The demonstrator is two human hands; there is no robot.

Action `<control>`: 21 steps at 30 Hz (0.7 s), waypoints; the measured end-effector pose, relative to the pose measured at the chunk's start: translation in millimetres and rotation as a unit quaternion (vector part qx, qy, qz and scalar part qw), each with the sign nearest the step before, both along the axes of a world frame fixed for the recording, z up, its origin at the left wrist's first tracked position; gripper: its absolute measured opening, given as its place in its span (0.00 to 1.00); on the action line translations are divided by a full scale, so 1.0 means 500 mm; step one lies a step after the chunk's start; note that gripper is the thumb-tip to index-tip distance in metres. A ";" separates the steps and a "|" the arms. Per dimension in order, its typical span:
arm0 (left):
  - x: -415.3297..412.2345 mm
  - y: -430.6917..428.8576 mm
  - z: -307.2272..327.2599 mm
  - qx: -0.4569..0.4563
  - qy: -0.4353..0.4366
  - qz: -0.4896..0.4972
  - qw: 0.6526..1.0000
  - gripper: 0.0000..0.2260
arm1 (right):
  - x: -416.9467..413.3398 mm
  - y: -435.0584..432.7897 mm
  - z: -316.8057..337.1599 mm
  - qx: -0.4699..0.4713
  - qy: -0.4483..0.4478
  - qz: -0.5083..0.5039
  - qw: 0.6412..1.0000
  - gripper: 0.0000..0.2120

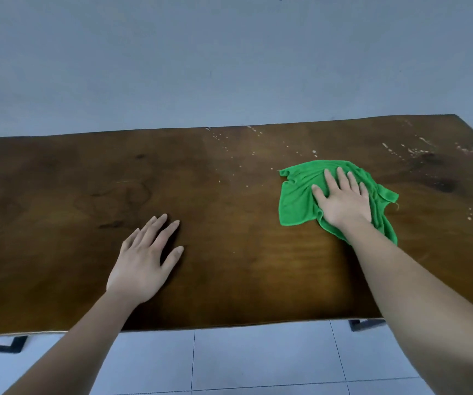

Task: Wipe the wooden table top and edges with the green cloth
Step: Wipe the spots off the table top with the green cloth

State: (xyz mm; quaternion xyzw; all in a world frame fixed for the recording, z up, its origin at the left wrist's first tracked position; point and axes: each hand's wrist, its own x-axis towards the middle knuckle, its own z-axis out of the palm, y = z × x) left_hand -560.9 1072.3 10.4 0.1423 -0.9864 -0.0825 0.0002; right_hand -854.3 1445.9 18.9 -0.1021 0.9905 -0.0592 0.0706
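Head view: right hand [342,202] pressed flat, fingers straight, atop green cloth [295,201]; left hand [144,256] released, flat on table [58,195].

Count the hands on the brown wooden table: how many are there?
2. The left hand lies flat on the bare brown wooden table; the right hand presses on the crumpled green cloth further right. None looks hidden.

Left end and far edge of table [58,195] open for passage. Cloth [295,201] under right hand [343,201] blocks right-centre. Left hand [141,260] lies flat by the near edge.
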 end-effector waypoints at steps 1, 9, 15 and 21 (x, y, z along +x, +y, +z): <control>0.000 0.000 -0.001 -0.001 0.001 0.000 1.000 0.35 | -0.008 -0.023 -0.001 0.000 -0.002 -0.029 1.000 0.39; -0.003 -0.003 -0.006 -0.002 0.003 0.001 1.000 0.34 | 0.039 -0.303 0.011 0.013 -0.001 0.046 0.999 0.40; -0.006 0.000 0.000 0.009 -0.004 0.007 1.000 0.35 | 0.123 -0.507 0.010 0.003 -0.002 0.233 0.972 0.41; -0.006 -0.005 0.002 0.010 0.000 0.005 1.000 0.35 | 0.044 -0.487 0.012 0.004 0.001 0.359 0.933 0.40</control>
